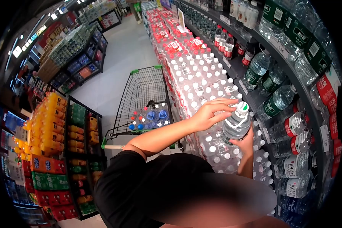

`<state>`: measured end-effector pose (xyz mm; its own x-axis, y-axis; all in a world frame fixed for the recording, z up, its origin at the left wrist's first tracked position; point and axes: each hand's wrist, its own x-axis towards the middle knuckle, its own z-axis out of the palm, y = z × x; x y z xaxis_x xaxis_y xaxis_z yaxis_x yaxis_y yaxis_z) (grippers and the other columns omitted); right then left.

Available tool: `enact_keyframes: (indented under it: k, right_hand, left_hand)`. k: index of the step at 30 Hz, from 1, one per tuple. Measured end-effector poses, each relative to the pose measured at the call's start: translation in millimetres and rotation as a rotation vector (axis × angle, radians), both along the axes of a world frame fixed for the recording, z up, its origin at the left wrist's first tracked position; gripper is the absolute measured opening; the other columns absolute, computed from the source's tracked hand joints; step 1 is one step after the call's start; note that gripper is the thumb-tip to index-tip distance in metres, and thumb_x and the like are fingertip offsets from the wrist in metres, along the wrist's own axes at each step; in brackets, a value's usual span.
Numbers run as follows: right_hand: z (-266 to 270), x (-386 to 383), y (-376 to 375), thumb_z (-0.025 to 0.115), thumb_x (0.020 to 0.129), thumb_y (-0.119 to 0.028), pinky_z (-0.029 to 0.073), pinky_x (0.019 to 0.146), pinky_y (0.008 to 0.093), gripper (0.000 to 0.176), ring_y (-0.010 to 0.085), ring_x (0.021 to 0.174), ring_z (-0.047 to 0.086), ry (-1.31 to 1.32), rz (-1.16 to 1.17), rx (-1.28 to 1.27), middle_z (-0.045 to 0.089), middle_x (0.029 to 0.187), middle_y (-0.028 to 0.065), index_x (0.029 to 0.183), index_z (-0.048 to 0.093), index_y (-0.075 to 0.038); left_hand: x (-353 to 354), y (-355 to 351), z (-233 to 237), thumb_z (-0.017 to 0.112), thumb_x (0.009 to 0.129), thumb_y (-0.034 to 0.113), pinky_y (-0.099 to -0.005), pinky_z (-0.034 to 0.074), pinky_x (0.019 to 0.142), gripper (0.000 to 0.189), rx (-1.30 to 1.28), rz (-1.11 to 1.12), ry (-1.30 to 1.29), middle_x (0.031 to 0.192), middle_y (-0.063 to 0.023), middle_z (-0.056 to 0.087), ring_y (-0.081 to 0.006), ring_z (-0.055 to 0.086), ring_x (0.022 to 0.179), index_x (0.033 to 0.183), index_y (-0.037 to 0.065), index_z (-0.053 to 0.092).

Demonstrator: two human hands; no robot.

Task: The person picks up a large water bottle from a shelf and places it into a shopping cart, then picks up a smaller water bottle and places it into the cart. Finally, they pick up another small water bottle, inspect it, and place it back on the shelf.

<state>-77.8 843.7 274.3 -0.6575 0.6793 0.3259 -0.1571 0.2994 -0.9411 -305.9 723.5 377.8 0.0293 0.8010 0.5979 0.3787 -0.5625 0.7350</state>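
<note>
A large clear water bottle [236,128] with a white cap, a green mark on the cap and a white carry handle is held up over the packs of bottled water [195,81]. My right hand [246,144] grips its lower side, thumb across the front; some of the fingers are hidden behind it. From the left, my left hand [216,114] reaches to the bottle's neck. Its fingers are stretched out beside the cap and the handle, and its thumb is hard to make out.
Left of the packs stands a shopping cart [146,89] holding packs of bottles [152,116]. Shelves [256,99] with large water bottles and price tags run along my right. A drinks display [51,125] with yellow and red packs is at the left. Another person stands far down the aisle.
</note>
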Motion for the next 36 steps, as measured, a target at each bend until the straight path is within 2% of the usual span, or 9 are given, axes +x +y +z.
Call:
enact_keyframes:
  k: [5, 8, 11, 15, 20, 24, 27, 31, 36]
  right_hand:
    - [-5.4, 6.9, 6.7, 0.095, 0.049, -0.025, 0.043, 0.101, 0.036, 0.109, 0.0209, 0.119, 0.054, 0.08, 0.049, -0.113, 0.056, 0.129, 0.0106, 0.14, 0.04, -0.001]
    - [-22.6, 17.3, 12.3, 0.095, 0.047, -0.024, 0.042, 0.103, 0.0362, 0.11, 0.0205, 0.122, 0.052, 0.029, -0.014, -0.098, 0.055, 0.13, 0.0091, 0.14, 0.04, -0.002]
    - [-29.6, 23.0, 16.4, 0.096, 0.047, -0.025, 0.039, 0.105, 0.0369, 0.113, 0.0222, 0.124, 0.05, 0.025, -0.032, -0.067, 0.053, 0.133, 0.0105, 0.143, 0.039, -0.003]
    - [-36.0, 30.4, 6.5, 0.095, 0.051, -0.024, 0.039, 0.106, 0.0374, 0.114, 0.0223, 0.123, 0.05, 0.12, -0.179, -0.109, 0.051, 0.135, 0.0108, 0.144, 0.034, -0.003]
    - [-26.7, -2.4, -35.3, 0.09, 0.058, -0.007, 0.043, 0.103, 0.0424, 0.119, 0.0301, 0.127, 0.048, 0.149, -0.364, -0.075, 0.045, 0.137, 0.0183, 0.148, 0.013, -0.001]
    - [-25.2, -13.8, -87.8, 0.089, 0.064, -0.024, 0.021, 0.115, 0.0568, 0.129, 0.0515, 0.141, 0.017, -0.172, -0.557, 0.305, 0.012, 0.151, 0.0352, 0.15, -0.003, 0.006]
    - [-16.6, -8.2, -86.8, 0.082, 0.073, -0.016, 0.024, 0.115, 0.0533, 0.112, 0.0486, 0.141, 0.021, -0.152, -0.487, 0.306, 0.017, 0.152, 0.0324, 0.151, 0.006, 0.005]
    - [23.1, 12.5, -73.9, 0.07, 0.08, 0.001, 0.045, 0.097, 0.0358, 0.042, 0.0267, 0.109, 0.061, 0.068, -0.593, 0.222, 0.063, 0.117, 0.0142, 0.121, 0.058, 0.001]
    - [148.2, 65.2, -119.6, 0.065, 0.086, -0.006, 0.046, 0.064, 0.0266, 0.018, 0.0155, 0.077, 0.056, 0.611, -0.028, 0.089, 0.059, 0.086, 0.0091, 0.1, 0.061, 0.005]
  left_hand:
    - [18.0, 24.8, -6.9, 0.056, 0.098, 0.016, -0.0439, 0.028, 0.114, 0.068, -0.269, -0.346, -0.485, 0.151, -0.0202, 0.035, -0.0286, 0.032, 0.143, 0.153, 0.01, 0.016]
    - [24.2, 37.9, -10.6, 0.044, 0.104, 0.034, -0.0388, 0.031, 0.112, 0.054, -0.276, -0.337, -0.4, 0.148, -0.017, 0.042, -0.0252, 0.041, 0.137, 0.145, -0.001, 0.036]
    - [38.2, 44.6, -32.7, 0.033, 0.1, 0.06, -0.0405, 0.026, 0.115, 0.077, -0.185, -0.321, -0.411, 0.15, -0.0178, 0.039, -0.0284, 0.037, 0.14, 0.145, -0.004, 0.036]
    - [60.3, 27.3, -45.8, 0.057, 0.094, 0.04, -0.049, 0.018, 0.117, 0.076, -0.184, -0.122, -0.259, 0.162, -0.0186, 0.013, -0.0327, 0.015, 0.149, 0.152, 0.004, 0.024]
    - [101.9, 14.3, -33.0, 0.083, 0.074, 0.027, -0.0426, 0.011, 0.12, 0.117, -0.21, 0.055, -0.009, 0.16, -0.026, 0.007, -0.0333, 0.005, 0.15, 0.154, -0.003, 0.003]
    - [73.7, 47.2, -33.7, 0.089, 0.067, 0.026, -0.0405, 0.036, 0.11, 0.11, -0.396, -0.037, -0.295, 0.139, -0.0199, 0.045, -0.028, 0.046, 0.131, 0.149, -0.003, 0.021]
    - [52.3, 55.5, -27.5, 0.088, 0.068, 0.012, -0.0368, 0.042, 0.104, 0.098, -0.364, -0.147, -0.365, 0.131, -0.0127, 0.054, -0.0205, 0.053, 0.121, 0.146, 0.0, 0.029]
    - [35.8, 63.1, -36.3, 0.086, 0.069, 0.01, -0.0381, 0.042, 0.105, 0.099, -0.381, -0.143, -0.385, 0.133, -0.012, 0.054, -0.0208, 0.053, 0.123, 0.148, 0.001, 0.026]
    - [26.2, 63.8, -41.7, 0.085, 0.069, 0.009, -0.0396, 0.041, 0.107, 0.099, -0.371, -0.226, -0.443, 0.133, -0.0103, 0.054, -0.0208, 0.053, 0.123, 0.149, 0.002, 0.027]
